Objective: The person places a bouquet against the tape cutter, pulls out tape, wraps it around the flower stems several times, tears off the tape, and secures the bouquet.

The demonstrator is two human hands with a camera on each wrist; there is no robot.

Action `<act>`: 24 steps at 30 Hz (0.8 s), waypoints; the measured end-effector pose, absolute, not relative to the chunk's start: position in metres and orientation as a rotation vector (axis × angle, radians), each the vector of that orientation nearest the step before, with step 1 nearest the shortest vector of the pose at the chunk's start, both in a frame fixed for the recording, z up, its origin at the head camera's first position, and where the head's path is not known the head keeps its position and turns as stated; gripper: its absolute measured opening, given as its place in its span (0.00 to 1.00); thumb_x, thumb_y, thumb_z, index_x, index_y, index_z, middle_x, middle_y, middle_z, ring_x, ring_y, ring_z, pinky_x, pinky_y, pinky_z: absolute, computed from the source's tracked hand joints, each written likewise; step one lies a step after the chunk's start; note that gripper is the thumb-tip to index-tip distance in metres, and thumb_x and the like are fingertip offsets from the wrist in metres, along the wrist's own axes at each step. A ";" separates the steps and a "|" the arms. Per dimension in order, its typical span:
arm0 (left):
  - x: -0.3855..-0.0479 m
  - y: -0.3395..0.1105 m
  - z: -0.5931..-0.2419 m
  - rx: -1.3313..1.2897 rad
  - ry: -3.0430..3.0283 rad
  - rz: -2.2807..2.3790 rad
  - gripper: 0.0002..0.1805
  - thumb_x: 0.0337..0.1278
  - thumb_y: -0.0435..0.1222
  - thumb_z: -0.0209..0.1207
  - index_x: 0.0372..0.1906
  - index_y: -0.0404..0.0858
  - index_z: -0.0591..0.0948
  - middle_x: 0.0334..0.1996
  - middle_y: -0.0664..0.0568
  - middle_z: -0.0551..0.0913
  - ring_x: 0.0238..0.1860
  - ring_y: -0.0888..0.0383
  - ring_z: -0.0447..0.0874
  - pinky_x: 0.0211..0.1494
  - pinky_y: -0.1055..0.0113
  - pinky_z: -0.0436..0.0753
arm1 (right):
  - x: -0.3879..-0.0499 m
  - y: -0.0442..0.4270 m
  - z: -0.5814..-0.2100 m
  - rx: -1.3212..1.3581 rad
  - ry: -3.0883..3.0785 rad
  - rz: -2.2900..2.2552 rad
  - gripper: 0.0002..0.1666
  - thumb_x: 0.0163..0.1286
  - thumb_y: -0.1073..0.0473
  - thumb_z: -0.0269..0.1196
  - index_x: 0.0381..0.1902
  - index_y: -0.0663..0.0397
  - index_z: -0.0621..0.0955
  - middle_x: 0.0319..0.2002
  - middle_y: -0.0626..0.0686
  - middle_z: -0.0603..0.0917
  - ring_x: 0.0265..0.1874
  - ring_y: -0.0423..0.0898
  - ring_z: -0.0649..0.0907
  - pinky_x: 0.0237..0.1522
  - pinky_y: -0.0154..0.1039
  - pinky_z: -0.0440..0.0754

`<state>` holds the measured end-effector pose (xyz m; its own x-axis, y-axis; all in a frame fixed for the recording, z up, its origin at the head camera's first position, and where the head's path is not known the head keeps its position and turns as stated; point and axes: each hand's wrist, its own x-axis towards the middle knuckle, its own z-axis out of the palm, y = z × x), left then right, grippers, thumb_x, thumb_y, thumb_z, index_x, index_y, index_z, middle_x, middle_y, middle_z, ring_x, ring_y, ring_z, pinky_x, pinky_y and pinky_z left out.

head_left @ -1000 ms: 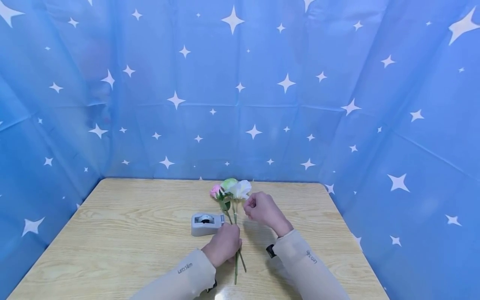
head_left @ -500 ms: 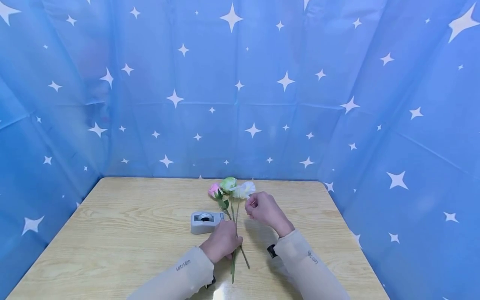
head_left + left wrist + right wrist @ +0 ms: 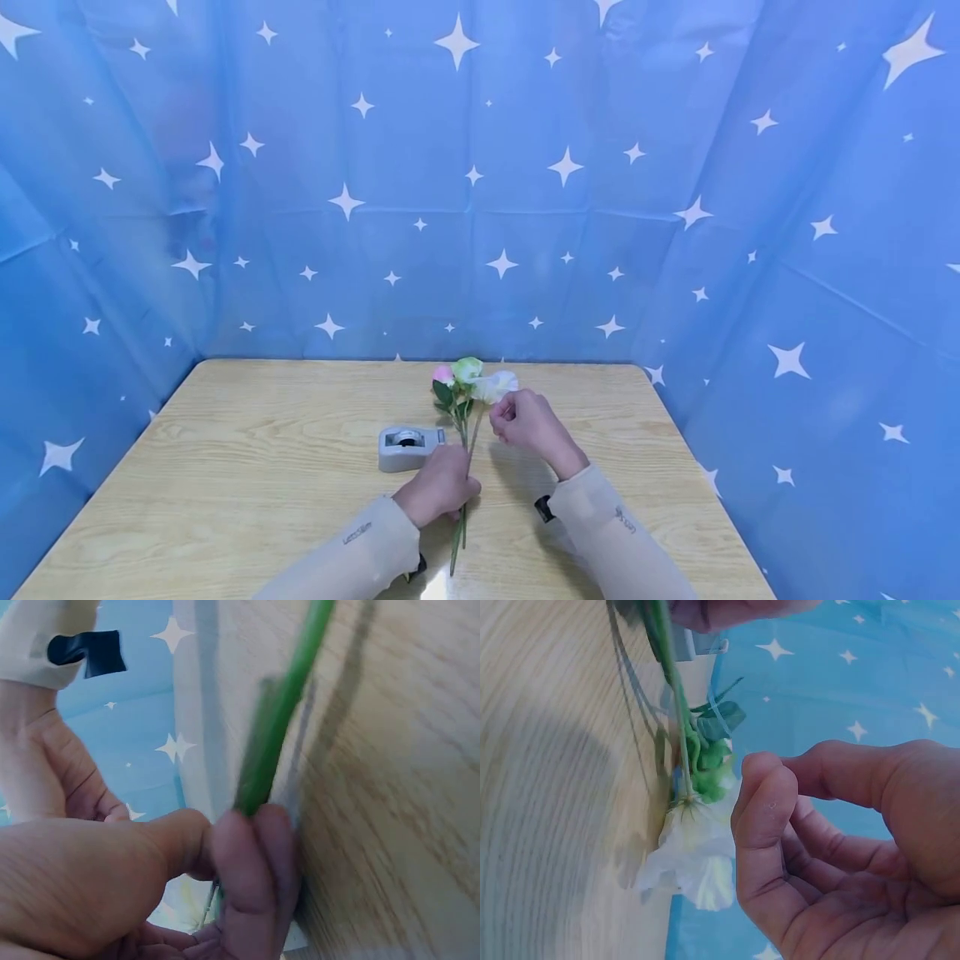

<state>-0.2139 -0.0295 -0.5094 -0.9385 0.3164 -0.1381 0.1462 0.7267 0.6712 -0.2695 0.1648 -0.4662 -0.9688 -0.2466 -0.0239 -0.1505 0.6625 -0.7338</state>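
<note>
- Left hand [image 3: 438,485] curls its fingers round green stems [image 3: 275,735].
- Right hand [image 3: 528,425] pinches a clear strip [image 3: 720,716].
- White flower [image 3: 495,387] lies just beside that hand; green flower [image 3: 467,369] and pink flower [image 3: 442,375] farther left.
- Tape dispenser [image 3: 405,462] stands beside the stems, on the table [image 3: 285,450].

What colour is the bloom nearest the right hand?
White bloom, clearest in the right wrist view.
</note>
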 end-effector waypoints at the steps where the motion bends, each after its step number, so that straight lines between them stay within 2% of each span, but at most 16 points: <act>1: -0.213 -0.031 -0.509 0.384 2.691 1.019 0.27 0.65 0.23 0.67 0.12 0.44 0.72 0.05 0.58 0.71 0.06 0.66 0.71 0.15 0.74 0.67 | -0.269 0.165 -0.467 -0.326 2.750 -1.196 0.09 0.83 0.69 0.66 0.40 0.58 0.90 0.25 0.50 0.89 0.24 0.44 0.84 0.32 0.36 0.78; 5: -0.211 -0.037 -0.511 0.428 2.695 1.073 0.29 0.64 0.24 0.64 0.12 0.47 0.66 0.09 0.61 0.64 0.11 0.65 0.61 0.18 0.73 0.60 | -0.267 0.167 -0.469 -0.320 2.753 -1.187 0.08 0.84 0.69 0.66 0.42 0.60 0.91 0.25 0.50 0.89 0.24 0.44 0.83 0.31 0.35 0.78; 9: -0.208 -0.040 -0.517 0.431 2.711 1.139 0.21 0.64 0.26 0.64 0.22 0.46 0.69 0.20 0.56 0.68 0.18 0.62 0.63 0.21 0.70 0.64 | -0.264 0.167 -0.467 -0.332 2.749 -1.202 0.08 0.84 0.68 0.67 0.42 0.60 0.91 0.26 0.50 0.89 0.24 0.43 0.85 0.31 0.35 0.80; 12: -0.205 -0.041 -0.520 0.431 2.715 1.181 0.20 0.68 0.26 0.63 0.22 0.44 0.69 0.26 0.53 0.72 0.19 0.61 0.65 0.22 0.70 0.65 | -0.262 0.166 -0.465 -0.328 2.727 -1.230 0.07 0.85 0.67 0.68 0.43 0.61 0.91 0.28 0.50 0.90 0.25 0.43 0.86 0.32 0.35 0.81; 16: -0.202 -0.038 -0.519 0.436 2.695 1.254 0.20 0.72 0.26 0.61 0.22 0.44 0.72 0.24 0.55 0.73 0.18 0.63 0.65 0.20 0.73 0.63 | -0.260 0.165 -0.462 -0.319 2.709 -1.266 0.07 0.85 0.68 0.67 0.43 0.61 0.91 0.28 0.51 0.89 0.26 0.43 0.86 0.31 0.34 0.80; 20: -0.201 -0.036 -0.517 0.436 2.657 1.336 0.07 0.81 0.28 0.58 0.40 0.35 0.81 0.23 0.56 0.75 0.21 0.63 0.69 0.20 0.72 0.66 | -0.259 0.165 -0.461 -0.315 2.715 -1.282 0.08 0.84 0.68 0.68 0.41 0.58 0.90 0.28 0.50 0.89 0.26 0.42 0.86 0.30 0.33 0.81; 24: -0.199 -0.035 -0.517 0.486 2.612 1.397 0.09 0.91 0.31 0.52 0.55 0.28 0.80 0.24 0.54 0.79 0.21 0.63 0.75 0.23 0.69 0.72 | -0.258 0.164 -0.459 -0.309 2.719 -1.295 0.08 0.85 0.67 0.69 0.41 0.57 0.90 0.29 0.50 0.90 0.26 0.43 0.87 0.30 0.34 0.82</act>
